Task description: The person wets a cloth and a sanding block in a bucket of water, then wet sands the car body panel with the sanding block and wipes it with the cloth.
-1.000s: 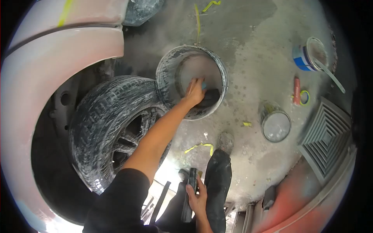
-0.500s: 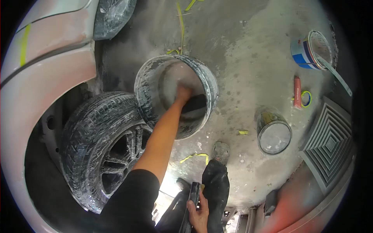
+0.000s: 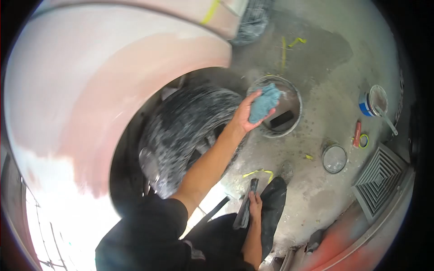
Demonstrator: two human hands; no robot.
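Observation:
A wet blue cloth [image 3: 265,103] is gripped in my left hand [image 3: 246,113], palm up, over the left side of the round bucket [image 3: 300,108]. Cloudy liquid fills part of the bucket, and a dark block [image 3: 281,119] lies in it. Lower down, my right hand [image 3: 256,204] is closed around a long dark sanding block [image 3: 246,203] beside my leg.
A pinkish car fender [image 3: 149,58] arches over a dusty tyre [image 3: 190,126] at left. To the right are a tin [image 3: 334,159], an open can [image 3: 378,97] with a spatula, a red tube [image 3: 357,133], a tape roll [image 3: 364,141] and a square grille [image 3: 379,180].
My left hand has come up out of the bucket with the blue cloth showing in it. The view has shifted, bringing more of the fender in. My right hand still holds the sanding block.

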